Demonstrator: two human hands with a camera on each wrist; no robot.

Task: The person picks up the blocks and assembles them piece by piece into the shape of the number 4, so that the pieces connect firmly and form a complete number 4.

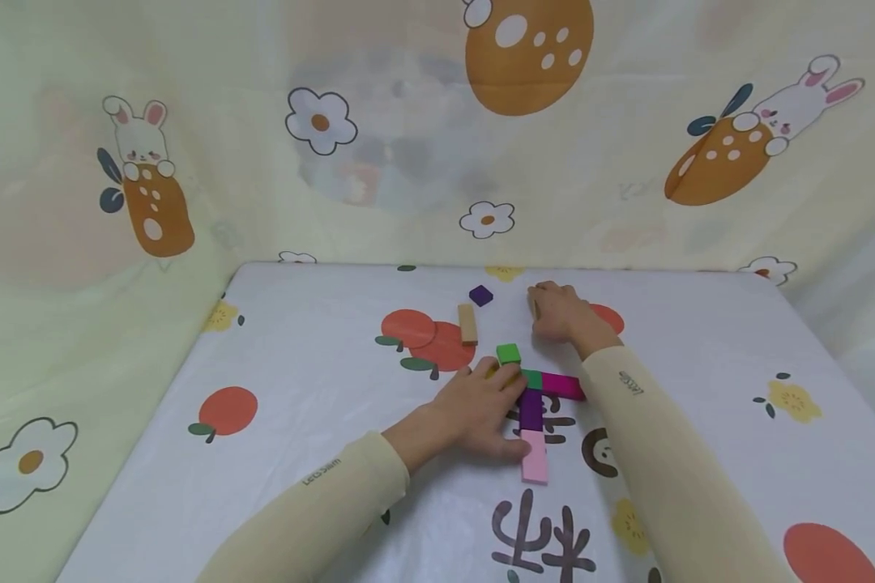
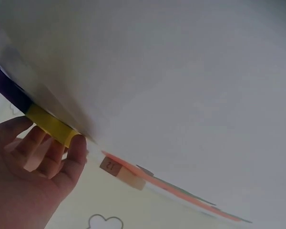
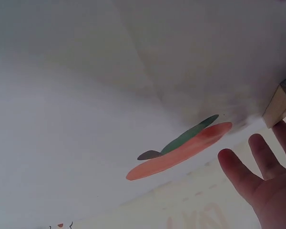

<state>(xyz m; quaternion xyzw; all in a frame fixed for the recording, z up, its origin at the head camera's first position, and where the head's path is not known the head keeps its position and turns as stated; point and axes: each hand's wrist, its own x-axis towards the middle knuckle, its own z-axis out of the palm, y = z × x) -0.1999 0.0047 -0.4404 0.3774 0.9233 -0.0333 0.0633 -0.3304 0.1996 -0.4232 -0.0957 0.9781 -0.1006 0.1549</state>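
My left hand (image 1: 474,409) (image 2: 33,171) lies spread beside joined blocks, fingertips against a yellow block (image 2: 52,126) that they mostly cover in the head view. Its thumb touches a pink block (image 1: 535,459). A purple block (image 1: 531,410) (image 2: 9,90), a green block (image 1: 531,380) and a magenta block (image 1: 561,386) connect there, with a bright green cube (image 1: 508,354) behind the fingers. Farther back, my right hand (image 1: 561,314) (image 3: 271,176) grips a wooden block (image 1: 533,304) (image 3: 279,106) at its fingertips; the block is partly hidden.
A loose wooden block (image 1: 467,325) (image 2: 132,179) and a dark purple cube (image 1: 481,295) lie behind the left hand. The white printed tablecloth (image 1: 321,364) reaches back to a patterned curtain (image 1: 401,162).
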